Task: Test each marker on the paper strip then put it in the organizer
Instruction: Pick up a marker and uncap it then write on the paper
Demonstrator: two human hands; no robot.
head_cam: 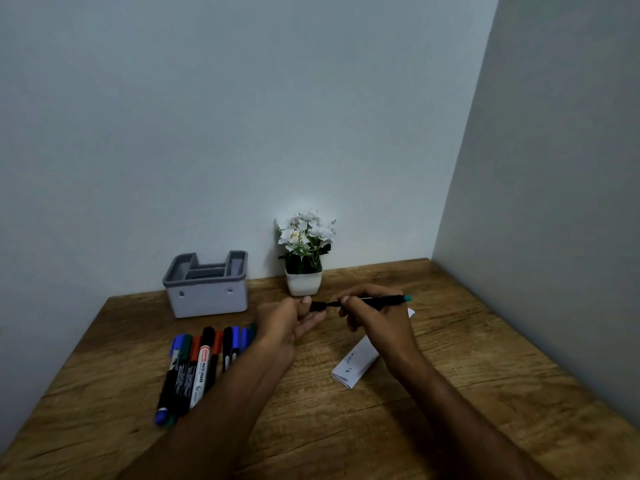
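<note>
Two bare forearms are reaching in from the near edge over the wooden table, and the hands are meeting just in front of the flower pot. The right hand is pinching a slim black pen-like marker between thumb and fingers, its teal end pointing toward 3 o'clock and its tip toward 9 o'clock. The left hand is pinching the black cap at its fingertips, the cap sitting just off the marker's tip; whether they are touching is hard to tell.

At 5 o'clock from the hands, the folded paper strip is lying on the table with small scribbles on it. At 8 o'clock, a row of markers is lying side by side, blue, green, red and black caps pointing away. At 10 o'clock, the grey organizer is standing against the wall, well apart from the hands.
</note>
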